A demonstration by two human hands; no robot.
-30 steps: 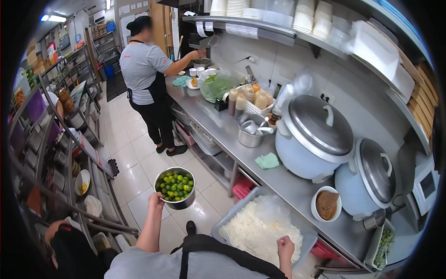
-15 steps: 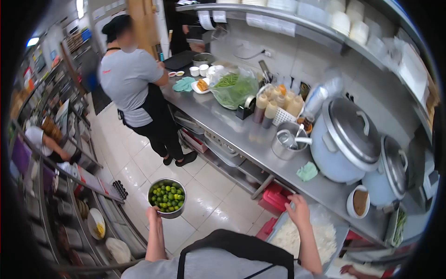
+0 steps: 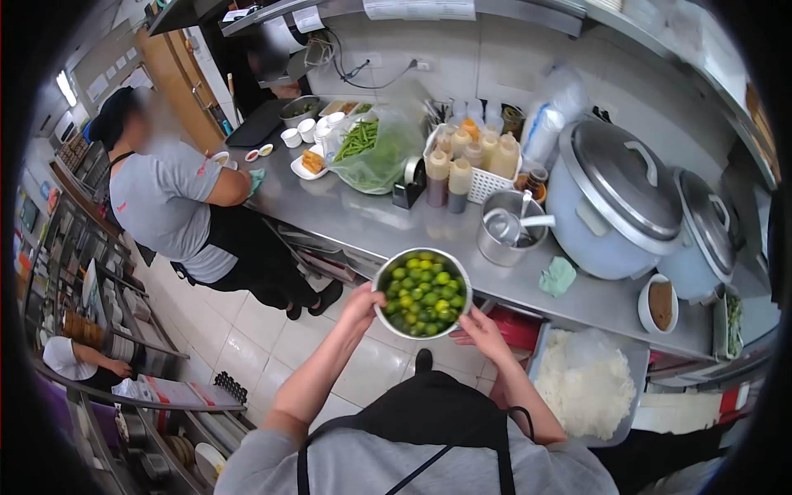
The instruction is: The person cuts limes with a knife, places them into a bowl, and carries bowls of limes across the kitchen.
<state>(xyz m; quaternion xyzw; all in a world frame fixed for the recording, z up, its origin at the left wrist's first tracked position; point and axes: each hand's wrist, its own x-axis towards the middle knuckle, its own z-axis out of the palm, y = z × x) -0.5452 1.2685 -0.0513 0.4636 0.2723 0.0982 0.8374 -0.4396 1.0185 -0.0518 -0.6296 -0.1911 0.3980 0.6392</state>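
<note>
A round metal pot (image 3: 466, 307) full of small green citrus fruits (image 3: 422, 293) is held in front of my body, close to the counter's front edge. My left hand (image 3: 361, 305) grips its left rim. On the opposite side, my right hand (image 3: 482, 330) holds the lower right rim with its fingers. Just beyond the pot lies the steel counter (image 3: 355, 227), bearing a metal container (image 3: 497, 246) with ladles and a light green cloth (image 3: 558, 275).
Squeeze bottles (image 3: 458, 177), a bag of green beans (image 3: 363, 153), large rice cookers (image 3: 615, 198) and a brown-filled bowl (image 3: 658, 304) stand along the counter. A tub of white rice (image 3: 582, 384) sits below. A co-worker (image 3: 177, 190) stands left; another person (image 3: 78, 361) is beyond racks.
The pot has moved right and up toward the counter. My right hand has come over from the rice tub side and taken hold of the pot. The co-worker now holds a small bowl.
</note>
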